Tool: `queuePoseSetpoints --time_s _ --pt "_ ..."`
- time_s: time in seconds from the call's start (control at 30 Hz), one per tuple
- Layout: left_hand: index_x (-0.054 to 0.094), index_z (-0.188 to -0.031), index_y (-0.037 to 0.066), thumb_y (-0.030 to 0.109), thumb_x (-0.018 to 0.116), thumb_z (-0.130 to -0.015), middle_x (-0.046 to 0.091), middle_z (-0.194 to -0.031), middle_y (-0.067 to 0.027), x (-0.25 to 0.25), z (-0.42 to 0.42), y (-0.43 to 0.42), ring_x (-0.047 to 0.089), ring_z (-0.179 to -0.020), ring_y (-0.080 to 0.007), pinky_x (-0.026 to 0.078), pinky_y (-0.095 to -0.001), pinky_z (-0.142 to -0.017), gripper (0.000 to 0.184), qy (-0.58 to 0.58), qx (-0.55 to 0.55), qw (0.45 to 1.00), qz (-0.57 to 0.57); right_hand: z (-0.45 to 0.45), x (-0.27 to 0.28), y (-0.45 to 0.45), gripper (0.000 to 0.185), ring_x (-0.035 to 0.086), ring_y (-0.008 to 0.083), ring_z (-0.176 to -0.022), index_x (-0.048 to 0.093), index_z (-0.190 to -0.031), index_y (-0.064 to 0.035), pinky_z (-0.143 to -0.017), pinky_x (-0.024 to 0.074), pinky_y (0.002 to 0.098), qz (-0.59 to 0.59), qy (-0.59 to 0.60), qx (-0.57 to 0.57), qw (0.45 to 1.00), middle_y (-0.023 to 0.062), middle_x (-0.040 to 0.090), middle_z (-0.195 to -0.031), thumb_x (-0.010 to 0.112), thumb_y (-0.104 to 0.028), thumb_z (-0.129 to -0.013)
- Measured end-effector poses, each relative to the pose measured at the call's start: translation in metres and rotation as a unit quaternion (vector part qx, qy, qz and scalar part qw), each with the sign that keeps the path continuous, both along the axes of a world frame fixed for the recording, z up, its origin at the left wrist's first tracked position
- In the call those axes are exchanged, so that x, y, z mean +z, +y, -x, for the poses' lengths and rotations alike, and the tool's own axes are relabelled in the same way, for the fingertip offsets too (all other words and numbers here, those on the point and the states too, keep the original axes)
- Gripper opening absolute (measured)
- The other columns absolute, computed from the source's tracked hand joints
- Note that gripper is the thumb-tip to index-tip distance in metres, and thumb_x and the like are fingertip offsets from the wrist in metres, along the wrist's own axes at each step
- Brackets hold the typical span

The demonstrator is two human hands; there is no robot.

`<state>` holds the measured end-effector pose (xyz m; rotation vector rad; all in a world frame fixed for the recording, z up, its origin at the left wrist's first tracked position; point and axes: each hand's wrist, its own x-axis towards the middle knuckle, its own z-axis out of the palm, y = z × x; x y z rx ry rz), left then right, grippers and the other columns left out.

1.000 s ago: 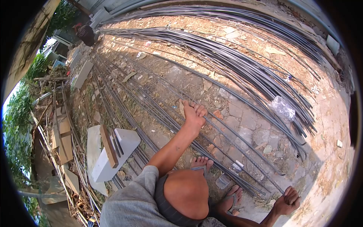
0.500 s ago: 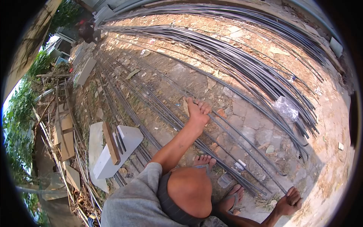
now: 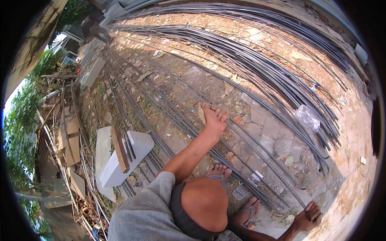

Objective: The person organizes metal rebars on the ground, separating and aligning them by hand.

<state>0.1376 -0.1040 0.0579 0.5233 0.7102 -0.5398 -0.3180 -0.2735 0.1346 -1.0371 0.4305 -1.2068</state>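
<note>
My left hand (image 3: 216, 117) is closed around a long thin steel rebar (image 3: 257, 154), near the centre of the head view. Down at the lower right, my right hand (image 3: 307, 217) is shut on the near end of the same rebar. A second rod (image 3: 277, 162) with a hooked end runs close beside it, also passing by my left hand; whether that hand grips it too I cannot tell. More rebars (image 3: 251, 186) lie on the ground by my sandalled feet. My fingers hide the gripped stretches.
A thick rebar bundle (image 3: 257, 60) stretches across the ground at the right, with crumpled clear plastic (image 3: 307, 117) on it. At left stand a white block (image 3: 120, 164) with a wooden strip (image 3: 119, 150) and scrap boards (image 3: 70, 136). A person (image 3: 91, 30) bends at the far end.
Both hands keep their hold on the rebar and barely move. The view has shifted slightly. The far person has changed posture, with an arm now showing lower toward the rods.
</note>
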Motion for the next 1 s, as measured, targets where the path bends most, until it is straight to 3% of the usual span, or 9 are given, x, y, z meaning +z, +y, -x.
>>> queuePoseSetpoints --time_s 0.17,0.27,1.0 --pt "0.034 -0.071 0.016 0.061 0.034 -0.099 0.022 -0.053 0.0043 -0.0009 0.0009 0.0008 0.017 -0.040 -0.0102 0.013 -0.0265 -0.037 0.053 -0.005 0.001 1.000 0.005 0.0014 -0.0017 0.0016 0.049 0.022 0.0117 -0.057 0.022 -0.055 -0.0174 -0.062 0.0292 0.0293 -0.011 -0.002 -0.013 1.000 -0.0024 0.020 -0.056 0.035 -0.025 -0.102" --pt "0.034 -0.071 0.016 0.061 0.034 -0.099 0.022 -0.053 0.0042 -0.0004 0.0011 0.0011 0.017 -0.040 -0.0103 0.014 -0.0266 -0.037 0.052 -0.008 0.002 1.000 0.009 -0.0016 0.0013 0.0022 0.049 0.019 0.0109 -0.057 0.021 -0.056 -0.0181 -0.061 0.0241 0.0288 -0.003 -0.015 -0.001 1.000 -0.0033 0.019 -0.057 0.036 -0.024 -0.102" --pt "0.034 -0.070 0.016 0.058 0.030 -0.101 0.024 -0.052 0.0044 0.0039 0.0012 0.0018 0.018 -0.039 -0.0098 0.015 -0.0257 -0.035 0.052 -0.009 0.001 1.000 -0.004 -0.0038 0.0049 0.0040 0.049 0.020 0.0111 -0.056 0.023 -0.056 -0.0182 -0.062 0.0279 0.0291 0.034 -0.015 0.005 0.999 -0.0033 0.019 -0.056 0.033 -0.023 -0.103"
